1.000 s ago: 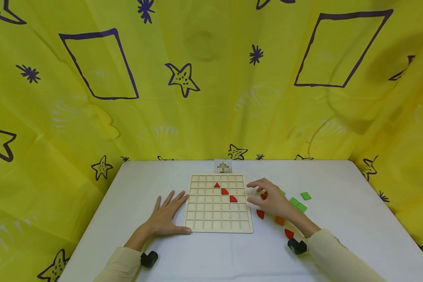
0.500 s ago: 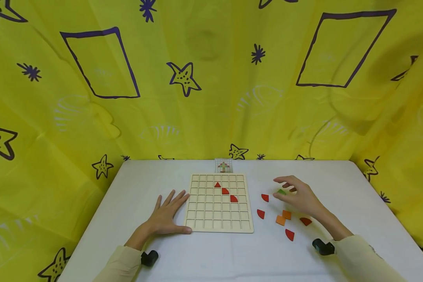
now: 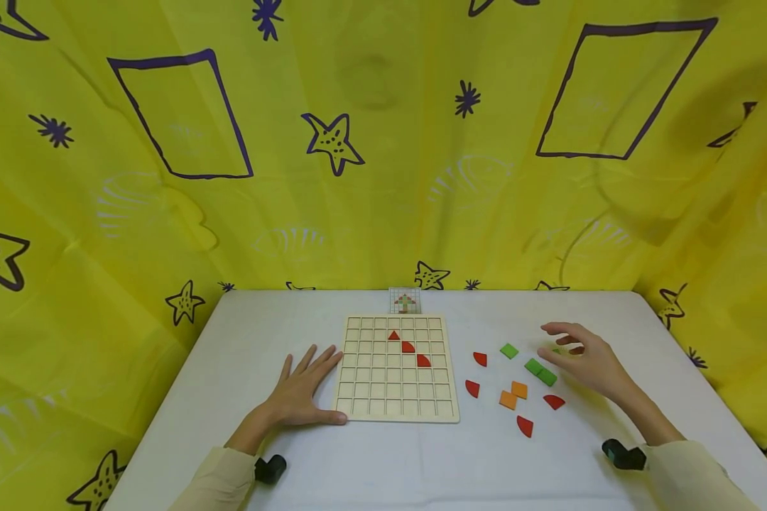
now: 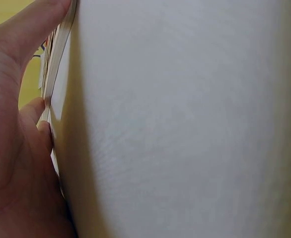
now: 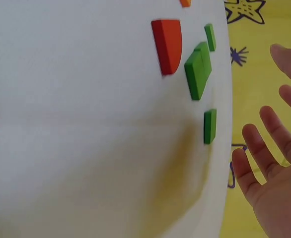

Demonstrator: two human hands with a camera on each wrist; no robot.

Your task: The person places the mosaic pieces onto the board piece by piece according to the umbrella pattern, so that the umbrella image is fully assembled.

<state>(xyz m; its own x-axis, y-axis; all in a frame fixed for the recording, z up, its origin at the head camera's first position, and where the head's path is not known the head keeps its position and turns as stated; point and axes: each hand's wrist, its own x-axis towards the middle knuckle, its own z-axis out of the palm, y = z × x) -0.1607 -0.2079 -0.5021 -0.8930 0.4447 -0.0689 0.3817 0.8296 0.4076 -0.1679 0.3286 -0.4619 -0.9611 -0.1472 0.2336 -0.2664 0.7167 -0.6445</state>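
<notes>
A pale wooden grid board (image 3: pixel 394 407) lies mid-table, holding a red triangle (image 3: pixel 393 336) and two red quarter circles (image 3: pixel 408 347) stepping down to the right. My left hand (image 3: pixel 296 397) spreads its fingers against the board's left side, thumb at the near left corner. To the right, my right hand (image 3: pixel 591 363) hovers with thumb and fingers apart, nothing between them. Below it is a green square tile (image 5: pixel 210 126), partly hidden in the head view. Two touching green tiles (image 3: pixel 540 372) lie just left of that hand.
Loose by the board are another green tile (image 3: pixel 509 350), two orange squares (image 3: pixel 508 399) and several red quarter circles (image 3: pixel 525 426). A small card with a coloured grid picture (image 3: pixel 405 301) stands behind the board. A yellow patterned curtain (image 3: pixel 383 213) hangs round the table.
My right hand has moved right, from the board's right edge past the loose tiles, uncovering green, orange and red ones. The left hand and the pieces on the board stay put.
</notes>
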